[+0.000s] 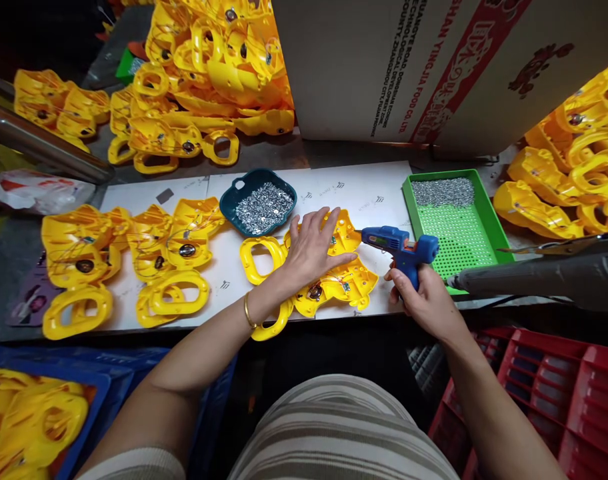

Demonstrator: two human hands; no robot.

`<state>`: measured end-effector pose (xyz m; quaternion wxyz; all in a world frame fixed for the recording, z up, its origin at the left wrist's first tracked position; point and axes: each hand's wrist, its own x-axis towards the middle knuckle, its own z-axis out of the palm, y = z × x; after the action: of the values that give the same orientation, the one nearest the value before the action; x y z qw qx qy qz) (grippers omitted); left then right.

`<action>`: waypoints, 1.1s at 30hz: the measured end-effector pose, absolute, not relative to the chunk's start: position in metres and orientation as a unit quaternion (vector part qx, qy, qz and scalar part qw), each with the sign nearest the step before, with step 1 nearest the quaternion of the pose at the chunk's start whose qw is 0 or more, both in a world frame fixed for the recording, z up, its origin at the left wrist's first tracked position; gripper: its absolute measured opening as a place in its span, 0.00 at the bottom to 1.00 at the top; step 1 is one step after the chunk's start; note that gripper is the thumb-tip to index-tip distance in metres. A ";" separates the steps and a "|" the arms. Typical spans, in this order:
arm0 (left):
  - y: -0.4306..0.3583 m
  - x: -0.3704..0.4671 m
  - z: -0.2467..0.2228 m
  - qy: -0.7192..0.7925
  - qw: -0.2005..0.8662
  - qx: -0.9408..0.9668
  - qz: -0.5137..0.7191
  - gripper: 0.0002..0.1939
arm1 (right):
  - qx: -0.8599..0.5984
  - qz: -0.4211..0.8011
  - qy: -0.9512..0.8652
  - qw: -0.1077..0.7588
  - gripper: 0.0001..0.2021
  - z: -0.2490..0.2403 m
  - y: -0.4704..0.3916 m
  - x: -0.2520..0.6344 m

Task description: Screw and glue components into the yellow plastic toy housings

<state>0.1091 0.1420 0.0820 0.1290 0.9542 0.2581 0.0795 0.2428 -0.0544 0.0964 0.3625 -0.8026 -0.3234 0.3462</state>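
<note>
My left hand [311,248] lies with its fingers spread over a yellow plastic shell [345,235], covering part of it. Below that shell is a second yellow shell half [351,283] with a small circuit board and a round metal part inside. My right hand [431,300] is wrapped round the handle of a blue glue gun [397,241]. The gun's nozzle points left and meets the right edge of the upper shell; whether it touches cannot be made out. A yellow loop handle [263,260] shows left of my left hand.
A dark green bowl of screws [264,203] stands behind my left hand. On the right are a green tray [484,227] with small metal parts and a dark cylindrical tool [534,277]. More yellow shells [171,247] lie left. A large carton [354,73] stands behind; a red crate [549,400] is below.
</note>
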 end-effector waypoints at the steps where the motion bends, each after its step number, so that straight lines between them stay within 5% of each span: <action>1: 0.142 0.109 0.082 0.258 0.129 0.954 0.080 0.43 | -0.804 0.344 -0.324 0.360 0.20 0.096 -0.054 0.243; 24: 0.150 0.102 0.072 0.249 0.175 0.948 0.096 0.46 | -0.787 0.372 -0.328 0.365 0.18 0.102 -0.054 0.252; 33: 0.151 0.101 0.069 0.267 0.179 0.942 0.095 0.46 | -0.671 0.435 -0.244 0.549 0.20 0.114 -0.047 0.245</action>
<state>0.1008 0.1515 0.0692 0.1794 0.9421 0.2667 0.0953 0.2446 -0.0473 0.1137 0.5492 -0.6705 -0.2444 0.4347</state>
